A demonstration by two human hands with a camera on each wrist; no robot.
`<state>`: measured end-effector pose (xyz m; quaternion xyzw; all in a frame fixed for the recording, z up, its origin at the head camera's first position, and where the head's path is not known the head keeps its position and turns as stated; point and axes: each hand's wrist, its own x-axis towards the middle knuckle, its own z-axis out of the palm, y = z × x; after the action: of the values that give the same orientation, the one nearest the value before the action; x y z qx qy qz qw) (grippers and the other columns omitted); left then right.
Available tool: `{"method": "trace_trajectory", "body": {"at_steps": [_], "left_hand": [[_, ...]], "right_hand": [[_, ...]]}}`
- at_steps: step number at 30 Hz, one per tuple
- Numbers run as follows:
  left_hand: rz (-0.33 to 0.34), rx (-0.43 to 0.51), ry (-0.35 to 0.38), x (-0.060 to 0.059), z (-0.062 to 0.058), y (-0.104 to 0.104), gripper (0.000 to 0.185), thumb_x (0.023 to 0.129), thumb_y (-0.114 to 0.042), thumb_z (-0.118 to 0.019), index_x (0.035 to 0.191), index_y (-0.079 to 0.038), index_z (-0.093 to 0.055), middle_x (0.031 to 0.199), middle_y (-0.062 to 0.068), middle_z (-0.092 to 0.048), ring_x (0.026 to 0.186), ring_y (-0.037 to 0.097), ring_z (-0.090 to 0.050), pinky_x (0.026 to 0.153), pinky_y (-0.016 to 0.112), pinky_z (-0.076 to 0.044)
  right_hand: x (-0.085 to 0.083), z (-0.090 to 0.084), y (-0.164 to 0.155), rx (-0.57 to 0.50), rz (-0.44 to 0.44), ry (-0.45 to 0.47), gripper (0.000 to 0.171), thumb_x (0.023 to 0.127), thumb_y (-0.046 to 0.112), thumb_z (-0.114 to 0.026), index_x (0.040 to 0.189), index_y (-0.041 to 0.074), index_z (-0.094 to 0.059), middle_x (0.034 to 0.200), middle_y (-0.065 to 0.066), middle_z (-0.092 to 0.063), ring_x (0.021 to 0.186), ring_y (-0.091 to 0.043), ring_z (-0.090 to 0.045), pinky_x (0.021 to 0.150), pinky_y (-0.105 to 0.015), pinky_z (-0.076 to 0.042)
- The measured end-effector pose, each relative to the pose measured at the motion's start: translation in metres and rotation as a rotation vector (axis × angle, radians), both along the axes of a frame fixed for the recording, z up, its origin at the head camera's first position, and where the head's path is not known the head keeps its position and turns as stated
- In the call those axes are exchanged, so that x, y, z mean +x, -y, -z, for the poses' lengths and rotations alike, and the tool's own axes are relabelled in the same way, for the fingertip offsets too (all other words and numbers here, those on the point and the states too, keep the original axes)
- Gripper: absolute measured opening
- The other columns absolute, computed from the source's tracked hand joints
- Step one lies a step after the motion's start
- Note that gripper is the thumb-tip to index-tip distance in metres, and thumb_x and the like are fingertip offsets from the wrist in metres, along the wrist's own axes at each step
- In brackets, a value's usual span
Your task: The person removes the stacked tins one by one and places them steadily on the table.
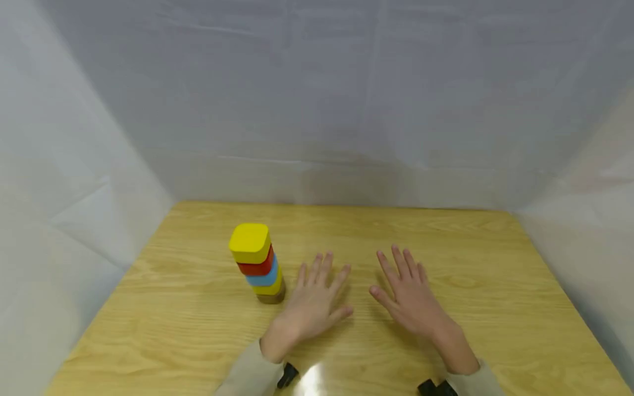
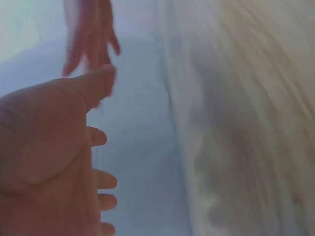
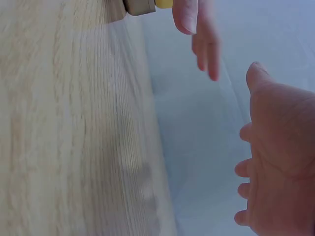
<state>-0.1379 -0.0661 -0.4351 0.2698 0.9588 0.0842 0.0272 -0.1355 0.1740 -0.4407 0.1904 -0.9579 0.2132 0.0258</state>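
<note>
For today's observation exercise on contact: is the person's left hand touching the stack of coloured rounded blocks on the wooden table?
Apart. The head view shows bare wooden table between the left hand and the stack of coloured rounded blocks; its fingers are spread and hold nothing.

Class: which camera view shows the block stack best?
The head view: the whole stack stands on the table, five blocks visible. The right wrist view catches only its bottom edge; the left wrist view shows none of it.
</note>
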Motion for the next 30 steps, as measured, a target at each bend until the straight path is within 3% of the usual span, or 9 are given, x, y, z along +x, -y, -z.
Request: {"method": "trace_trajectory", "body": {"at_steps": [7, 14, 17, 23, 27, 30], "left_hand": [[0.098, 0.124, -0.137, 0.014, -0.021, -0.004, 0.073, 0.098, -0.046, -0.059, 0.157, -0.017, -0.028, 0.162, 0.022, -0.019, 0.148, 0.039, -0.021, 0.119, 0.057, -0.021], [0.137, 0.409, -0.199, 0.035, -0.043, 0.003, 0.066, 0.096, -0.029, -0.068, 0.152, -0.017, -0.037, 0.16, 0.014, -0.025, 0.143, 0.033, -0.032, 0.112, 0.054, -0.036], [0.188, 0.55, -0.226, 0.043, -0.051, 0.011, 0.062, 0.098, -0.026, -0.064, 0.152, -0.016, -0.036, 0.16, 0.011, -0.024, 0.142, 0.031, -0.034, 0.107, 0.051, -0.044], [0.284, 0.764, -0.437, 0.049, -0.067, 0.025, 0.045, 0.105, -0.028, -0.047, 0.14, -0.001, -0.043, 0.149, 0.02, -0.036, 0.132, 0.033, -0.044, 0.1, 0.043, -0.05], [0.289, 0.872, -0.592, 0.046, -0.077, 0.033, 0.042, 0.105, -0.024, -0.047, 0.131, 0.008, -0.048, 0.137, 0.027, -0.044, 0.126, 0.034, -0.046, 0.105, 0.03, -0.044], [0.252, 0.93, -0.696, 0.041, -0.082, 0.039, 0.041, 0.104, -0.023, -0.05, 0.126, 0.012, -0.049, 0.131, 0.031, -0.046, 0.123, 0.036, -0.044, 0.107, 0.026, -0.037]], "right_hand": [[-0.001, -0.003, 0.004, -0.172, -0.026, 0.009, 0.067, 0.106, 0.039, -0.045, 0.159, 0.01, -0.017, 0.161, -0.026, -0.015, 0.147, -0.049, -0.01, 0.113, -0.071, -0.015], [-0.006, -0.011, 0.009, -0.356, -0.077, 0.012, 0.069, 0.103, 0.037, -0.053, 0.157, 0.008, -0.022, 0.159, -0.021, -0.025, 0.145, -0.042, -0.023, 0.109, -0.069, -0.028], [-0.009, -0.015, 0.011, -0.396, -0.1, -0.008, 0.072, 0.101, 0.032, -0.06, 0.156, 0.006, -0.022, 0.156, -0.02, -0.029, 0.143, -0.04, -0.029, 0.11, -0.065, -0.032], [-0.008, -0.027, 0.023, -0.495, -0.165, -0.043, 0.065, 0.098, 0.02, -0.065, 0.151, 0.004, -0.032, 0.149, -0.017, -0.04, 0.133, -0.037, -0.044, 0.105, -0.057, -0.043], [0.0, -0.036, 0.035, -0.589, -0.222, 0.008, 0.061, 0.097, 0.016, -0.066, 0.149, 0.006, -0.035, 0.147, -0.013, -0.044, 0.129, -0.033, -0.05, 0.103, -0.054, -0.045], [0.005, -0.043, 0.045, -0.624, -0.243, 0.05, 0.061, 0.096, 0.015, -0.066, 0.149, 0.01, -0.036, 0.149, -0.009, -0.044, 0.13, -0.028, -0.049, 0.105, -0.052, -0.044]]}}
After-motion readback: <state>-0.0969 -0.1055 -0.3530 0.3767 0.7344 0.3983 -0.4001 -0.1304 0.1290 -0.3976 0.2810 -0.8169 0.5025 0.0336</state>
